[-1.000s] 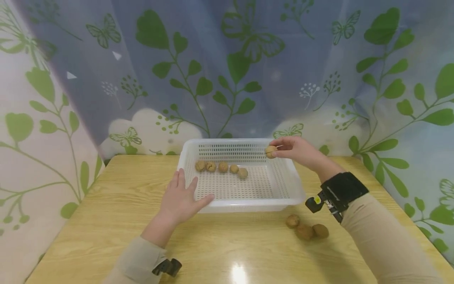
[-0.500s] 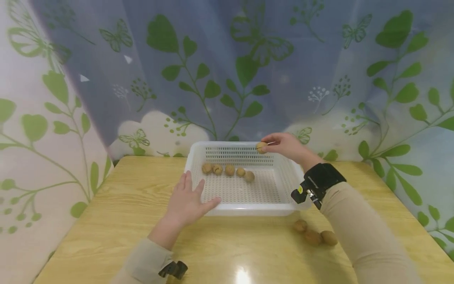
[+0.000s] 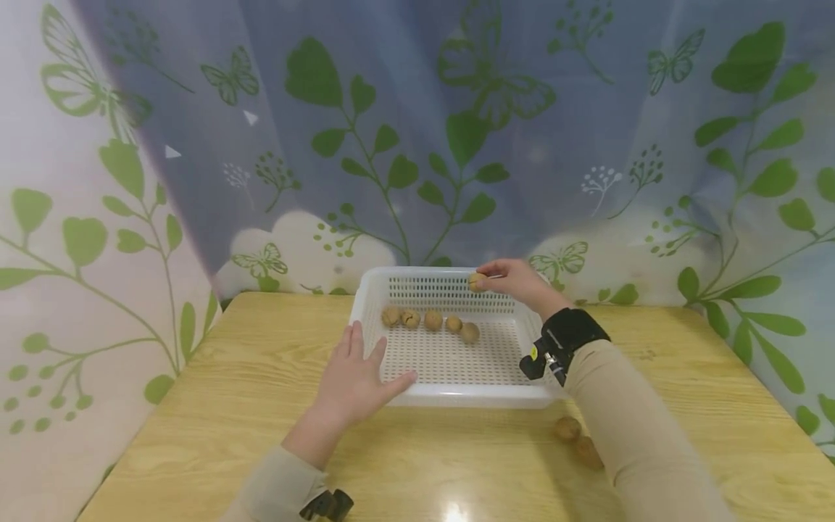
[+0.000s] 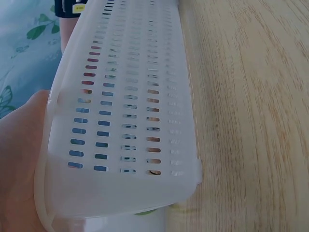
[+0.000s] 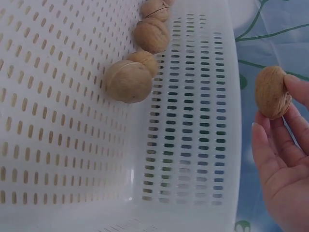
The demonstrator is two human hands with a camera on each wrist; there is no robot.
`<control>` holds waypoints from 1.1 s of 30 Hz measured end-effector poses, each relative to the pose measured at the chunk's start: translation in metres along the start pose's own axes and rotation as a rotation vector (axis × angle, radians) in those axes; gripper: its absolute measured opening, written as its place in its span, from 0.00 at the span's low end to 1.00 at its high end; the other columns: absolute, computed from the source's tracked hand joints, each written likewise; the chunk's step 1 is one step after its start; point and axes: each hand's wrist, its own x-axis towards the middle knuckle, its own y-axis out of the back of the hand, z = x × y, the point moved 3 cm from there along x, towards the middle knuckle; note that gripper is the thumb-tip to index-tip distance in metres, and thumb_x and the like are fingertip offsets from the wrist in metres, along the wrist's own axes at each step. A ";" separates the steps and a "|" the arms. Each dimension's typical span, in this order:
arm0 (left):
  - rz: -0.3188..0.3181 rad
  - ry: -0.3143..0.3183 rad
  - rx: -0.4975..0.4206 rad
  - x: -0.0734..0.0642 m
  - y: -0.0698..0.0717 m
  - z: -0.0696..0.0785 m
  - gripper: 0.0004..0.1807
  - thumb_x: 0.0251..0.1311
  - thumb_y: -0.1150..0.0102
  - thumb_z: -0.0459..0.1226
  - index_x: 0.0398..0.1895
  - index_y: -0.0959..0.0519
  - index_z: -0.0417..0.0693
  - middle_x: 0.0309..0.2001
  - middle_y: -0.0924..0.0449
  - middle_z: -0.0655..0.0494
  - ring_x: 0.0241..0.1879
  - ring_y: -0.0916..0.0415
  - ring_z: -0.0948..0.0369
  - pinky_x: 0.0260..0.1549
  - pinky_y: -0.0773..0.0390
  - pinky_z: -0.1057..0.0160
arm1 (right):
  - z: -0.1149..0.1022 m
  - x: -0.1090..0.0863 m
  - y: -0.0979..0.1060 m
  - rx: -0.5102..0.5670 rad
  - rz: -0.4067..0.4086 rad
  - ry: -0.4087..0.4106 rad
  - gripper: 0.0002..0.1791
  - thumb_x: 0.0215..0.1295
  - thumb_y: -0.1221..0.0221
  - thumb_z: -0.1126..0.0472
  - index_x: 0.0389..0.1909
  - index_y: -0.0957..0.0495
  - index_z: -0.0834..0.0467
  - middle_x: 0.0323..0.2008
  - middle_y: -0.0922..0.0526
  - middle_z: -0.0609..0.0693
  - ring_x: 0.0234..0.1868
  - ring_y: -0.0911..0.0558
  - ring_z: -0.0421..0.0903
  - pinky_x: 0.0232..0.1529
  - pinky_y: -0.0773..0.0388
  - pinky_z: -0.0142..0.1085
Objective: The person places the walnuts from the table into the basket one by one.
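My right hand (image 3: 518,281) pinches a walnut (image 5: 272,92) between thumb and fingers, near the far rim of the white plastic basket (image 3: 457,395). In the right wrist view the held walnut appears beside the basket's rim. Several walnuts (image 3: 433,320) lie in a row inside, towards the back left of the basket floor. My left hand (image 3: 355,380), fingers spread and straight, rests on the basket's left front corner. From the left wrist, only part of that hand shows, against the slotted basket wall (image 4: 120,145).
More walnuts (image 3: 567,428) lie on the wooden table (image 3: 261,377) to the right in front of the basket, partly behind the right forearm. A leaf-patterned curtain (image 3: 391,145) hangs just behind the table and basket.
My right hand has moved left along the basket's far rim with the walnut still pinched. The left hand keeps its place on the basket. The head view has shifted slightly.
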 end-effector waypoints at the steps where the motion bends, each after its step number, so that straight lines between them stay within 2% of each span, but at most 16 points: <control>1: 0.002 -0.001 0.000 0.000 0.000 0.000 0.52 0.53 0.68 0.73 0.67 0.37 0.42 0.69 0.63 0.29 0.69 0.64 0.39 0.65 0.53 0.45 | 0.002 0.002 -0.002 0.008 -0.002 -0.002 0.27 0.62 0.40 0.53 0.60 0.29 0.60 0.58 0.29 0.59 0.59 0.31 0.57 0.56 0.32 0.51; 10: 0.013 -0.020 -0.010 0.000 -0.002 -0.001 0.53 0.53 0.69 0.74 0.67 0.37 0.41 0.69 0.63 0.29 0.69 0.66 0.39 0.65 0.55 0.46 | 0.021 0.007 -0.014 0.016 -0.018 -0.001 0.25 0.63 0.41 0.54 0.59 0.29 0.62 0.57 0.28 0.61 0.59 0.31 0.58 0.55 0.31 0.49; 17: 0.022 -0.012 0.001 0.000 0.000 -0.001 0.51 0.54 0.67 0.73 0.67 0.37 0.41 0.69 0.63 0.28 0.69 0.64 0.39 0.65 0.53 0.46 | 0.033 0.015 -0.022 -0.092 -0.043 -0.011 0.22 0.64 0.42 0.58 0.56 0.28 0.66 0.54 0.26 0.62 0.56 0.29 0.58 0.53 0.30 0.47; 23: 0.019 -0.018 -0.001 0.001 0.001 -0.001 0.51 0.55 0.67 0.72 0.67 0.37 0.41 0.69 0.64 0.28 0.69 0.65 0.39 0.65 0.54 0.46 | 0.033 0.016 -0.025 -0.121 -0.075 0.011 0.21 0.64 0.41 0.61 0.55 0.27 0.67 0.53 0.26 0.63 0.55 0.28 0.58 0.52 0.28 0.45; 27: 0.020 -0.015 0.001 0.002 0.001 -0.002 0.51 0.55 0.67 0.72 0.67 0.38 0.41 0.69 0.64 0.27 0.69 0.65 0.39 0.65 0.53 0.45 | 0.033 0.018 -0.025 -0.134 -0.066 0.027 0.21 0.65 0.42 0.61 0.55 0.28 0.68 0.53 0.26 0.64 0.56 0.29 0.59 0.53 0.29 0.46; 33: 0.006 -0.020 0.001 0.001 -0.001 -0.002 0.52 0.54 0.67 0.73 0.67 0.37 0.40 0.69 0.64 0.27 0.69 0.65 0.38 0.64 0.51 0.44 | 0.034 0.017 -0.023 -0.149 -0.007 0.028 0.20 0.66 0.44 0.62 0.55 0.28 0.68 0.53 0.25 0.65 0.57 0.29 0.59 0.54 0.30 0.48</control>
